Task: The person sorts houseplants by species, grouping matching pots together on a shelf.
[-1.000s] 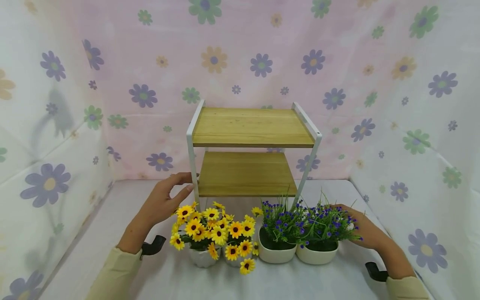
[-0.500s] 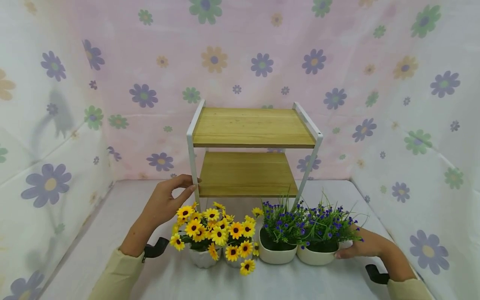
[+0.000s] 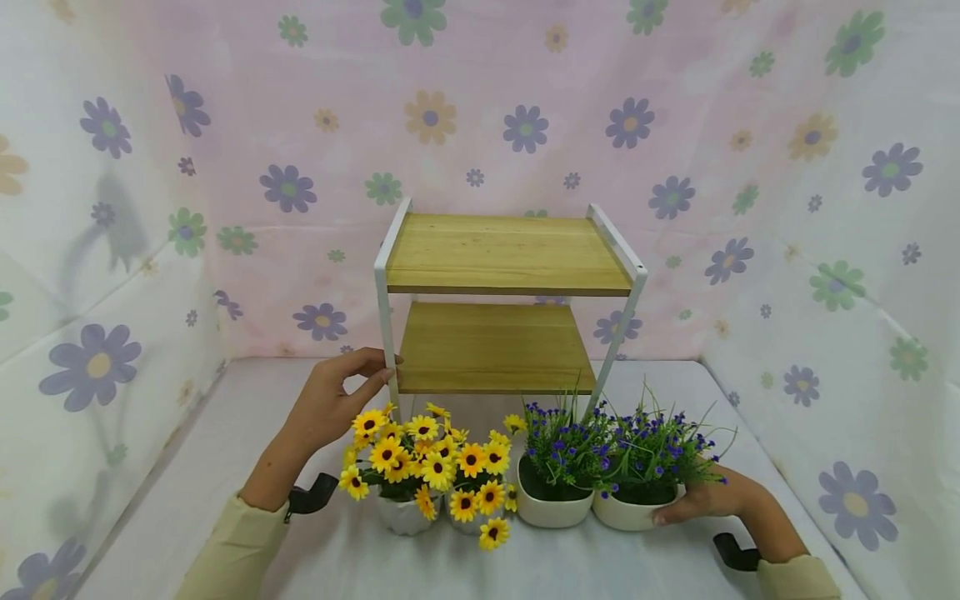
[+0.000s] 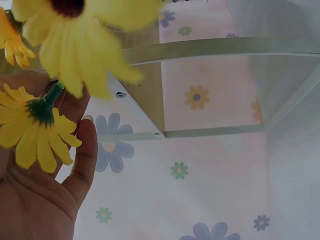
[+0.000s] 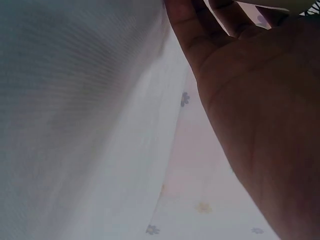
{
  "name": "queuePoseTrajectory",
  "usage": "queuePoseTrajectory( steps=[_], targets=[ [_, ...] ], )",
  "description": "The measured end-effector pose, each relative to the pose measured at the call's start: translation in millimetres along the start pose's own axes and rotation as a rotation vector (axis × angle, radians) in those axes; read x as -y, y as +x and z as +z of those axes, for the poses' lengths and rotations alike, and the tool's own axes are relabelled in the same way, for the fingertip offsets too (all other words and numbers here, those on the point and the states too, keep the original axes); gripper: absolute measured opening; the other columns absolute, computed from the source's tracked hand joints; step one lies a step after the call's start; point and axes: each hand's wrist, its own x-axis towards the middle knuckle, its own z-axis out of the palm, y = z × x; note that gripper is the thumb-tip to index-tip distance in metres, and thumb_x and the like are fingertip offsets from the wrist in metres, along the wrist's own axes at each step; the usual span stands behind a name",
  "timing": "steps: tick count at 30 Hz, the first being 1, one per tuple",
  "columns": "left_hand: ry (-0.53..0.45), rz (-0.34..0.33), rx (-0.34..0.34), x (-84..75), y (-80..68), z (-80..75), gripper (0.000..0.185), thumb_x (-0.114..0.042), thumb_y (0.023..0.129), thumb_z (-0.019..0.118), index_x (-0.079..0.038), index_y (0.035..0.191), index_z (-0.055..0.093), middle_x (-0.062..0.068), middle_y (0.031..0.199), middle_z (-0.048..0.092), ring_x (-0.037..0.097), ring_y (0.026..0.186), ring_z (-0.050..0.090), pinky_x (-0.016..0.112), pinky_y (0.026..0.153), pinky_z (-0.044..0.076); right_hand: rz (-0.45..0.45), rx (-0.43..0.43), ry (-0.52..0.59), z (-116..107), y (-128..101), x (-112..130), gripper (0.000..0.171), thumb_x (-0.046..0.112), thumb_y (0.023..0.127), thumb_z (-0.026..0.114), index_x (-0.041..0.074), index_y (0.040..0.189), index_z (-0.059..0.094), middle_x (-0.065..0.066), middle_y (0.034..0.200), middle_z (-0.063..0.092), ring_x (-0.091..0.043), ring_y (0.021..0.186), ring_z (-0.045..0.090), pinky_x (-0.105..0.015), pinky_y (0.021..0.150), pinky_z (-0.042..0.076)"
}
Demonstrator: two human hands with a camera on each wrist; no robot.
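In the head view my left hand (image 3: 326, 400) holds the front left post of a two-tier shelf rack (image 3: 491, 346), thumb in front and fingertips behind. In the left wrist view, yellow flowers partly cover that hand (image 4: 45, 185). My right hand (image 3: 723, 497) grips the right end of the rightmost white flowerpot (image 3: 630, 515), with its thumb on the front; the other fingers are hidden behind the purple flowers (image 3: 663, 450). The right wrist view shows this hand's palm (image 5: 265, 105) and a sliver of the pot's pale underside.
A second purple-flowered white pot (image 3: 553, 510) stands against the gripped one. To its left are two small pots of yellow flowers (image 3: 435, 467), in front of the rack. A white cloth (image 3: 247, 433) covers the table, with flower-printed fabric walls (image 3: 480, 100) around it.
My right hand has come forward from behind the purple flowers, and its thumb has moved left onto the pot's front. The left hand stays on the rack's post. The pots have barely moved.
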Motion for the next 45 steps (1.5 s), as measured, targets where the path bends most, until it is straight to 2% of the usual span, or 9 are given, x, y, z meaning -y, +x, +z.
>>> queuePoseTrajectory(
  steps=[6, 17, 21, 24, 27, 31, 36, 42, 45],
  targets=[
    [-0.001, -0.007, -0.009, 0.7, -0.1, 0.2, 0.019, -0.01, 0.103, 0.071, -0.01, 0.121, 0.077, 0.001, 0.109, 0.079, 0.022, 0.1, 0.074, 0.057, 0.09, 0.061, 0.019, -0.03, -0.034, 3.2, 0.0, -0.1, 0.104, 0.029, 0.073, 0.1, 0.01, 0.154, 0.037, -0.011, 0.148, 0.05, 0.008, 0.133, 0.038, -0.025, 0.105, 0.046],
    [-0.007, -0.013, -0.02, 1.7, -1.2, 1.1, 0.02, -0.011, 0.102, 0.073, -0.014, 0.121, 0.079, -0.003, 0.11, 0.08, 0.017, 0.1, 0.073, 0.049, 0.086, 0.061, 0.032, -0.034, -0.048, 4.3, 0.9, -0.4, 0.089, 0.03, 0.075, 0.097, 0.006, 0.146, 0.05, -0.007, 0.139, 0.056, 0.004, 0.122, 0.046, -0.027, 0.097, 0.049],
    [-0.033, -0.014, -0.017, 3.5, -1.2, 1.9, 0.021, -0.011, 0.103, 0.072, -0.014, 0.122, 0.079, -0.003, 0.111, 0.08, 0.018, 0.102, 0.074, 0.054, 0.089, 0.061, 0.041, -0.044, -0.059, 3.7, 0.4, -0.7, 0.09, 0.031, 0.075, 0.097, 0.006, 0.147, 0.049, -0.008, 0.14, 0.057, 0.005, 0.123, 0.046, -0.027, 0.098, 0.049],
    [-0.04, -0.009, -0.017, 4.9, -1.2, 2.4, 0.021, -0.011, 0.103, 0.071, -0.015, 0.122, 0.079, -0.003, 0.112, 0.08, 0.018, 0.103, 0.074, 0.055, 0.09, 0.061, 0.014, -0.071, -0.056, 3.3, 1.3, -1.7, 0.095, 0.03, 0.074, 0.098, 0.009, 0.15, 0.046, -0.005, 0.143, 0.055, 0.006, 0.128, 0.043, -0.022, 0.103, 0.044],
    [-0.033, 0.002, -0.019, 5.4, -0.9, 2.6, 0.021, -0.01, 0.103, 0.071, -0.015, 0.122, 0.079, -0.004, 0.111, 0.08, 0.015, 0.101, 0.074, 0.048, 0.09, 0.062, -0.031, -0.104, -0.048, 2.4, 2.3, -2.8, 0.098, 0.028, 0.072, 0.1, 0.012, 0.152, 0.045, 0.001, 0.145, 0.054, 0.006, 0.131, 0.042, -0.016, 0.107, 0.038],
    [-0.023, 0.013, -0.024, 4.5, -0.3, 2.0, 0.02, -0.009, 0.103, 0.071, -0.015, 0.12, 0.079, -0.005, 0.109, 0.08, 0.012, 0.099, 0.073, 0.039, 0.09, 0.061, -0.044, -0.121, -0.059, -0.6, 2.1, -3.5, 0.095, 0.028, 0.072, 0.1, 0.013, 0.15, 0.048, 0.008, 0.143, 0.055, 0.006, 0.13, 0.044, -0.016, 0.106, 0.039],
    [-0.012, 0.011, -0.029, 3.4, -0.2, 1.4, 0.02, -0.008, 0.102, 0.072, -0.015, 0.12, 0.079, -0.005, 0.107, 0.08, 0.012, 0.097, 0.073, 0.041, 0.089, 0.061, 0.024, -0.117, -0.092, -7.2, -1.7, 0.7, 0.097, 0.03, 0.073, 0.098, 0.004, 0.15, 0.046, -0.009, 0.146, 0.055, 0.009, 0.132, 0.039, -0.02, 0.104, 0.044],
    [-0.02, 0.018, -0.027, 3.5, 0.1, 1.2, 0.021, -0.008, 0.102, 0.071, -0.015, 0.12, 0.079, -0.004, 0.108, 0.08, 0.012, 0.097, 0.073, 0.034, 0.089, 0.06, -0.017, -0.157, -0.055, -12.1, -3.3, 3.7, 0.104, 0.026, 0.073, 0.098, 0.005, 0.156, 0.038, -0.019, 0.15, 0.048, 0.016, 0.138, 0.025, -0.003, 0.108, 0.022],
    [-0.029, 0.026, -0.027, 3.1, 0.4, 1.3, 0.021, -0.008, 0.103, 0.071, -0.014, 0.121, 0.079, -0.003, 0.108, 0.08, 0.012, 0.097, 0.073, 0.031, 0.089, 0.059, -0.012, -0.149, -0.016, -15.6, -5.6, 4.2, 0.107, 0.021, 0.076, 0.095, 0.003, 0.16, 0.031, -0.026, 0.154, 0.043, 0.017, 0.14, 0.023, -0.001, 0.107, 0.021]
  ],
)
